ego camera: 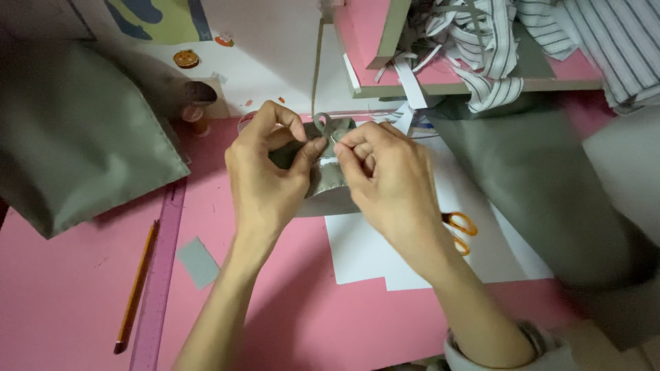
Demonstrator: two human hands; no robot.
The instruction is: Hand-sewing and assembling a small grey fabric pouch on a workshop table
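Forearms come up from the bottom edge, a grey cuff on the right wrist. Both hands meet above the pink bench, fingertips pinched together on a small grey-green fabric piece. Left hand grips it from the left with thumb and forefinger closed on the top edge. Right hand is closed on the same edge from the right, fingers curled in tight; a thin pale thing shows between its fingertips, too small to tell. The fabric piece hangs down between the two hands, its upper part folded into a small loop just above the thumbs.

Under and to the right of the right hand lies white paper. Orange-handled scissors lie on it just beside the right wrist, partly hidden. Left of the left forearm: a small grey patch, then a pink ruler, then a pencil, the ruler and pencil lying lengthwise side by side. Far left of the left hand, a big olive cloth. Right of the right hand, a dark grey cloth. Beyond the hands, thread spools and striped fabric scraps heaped on a pink board.
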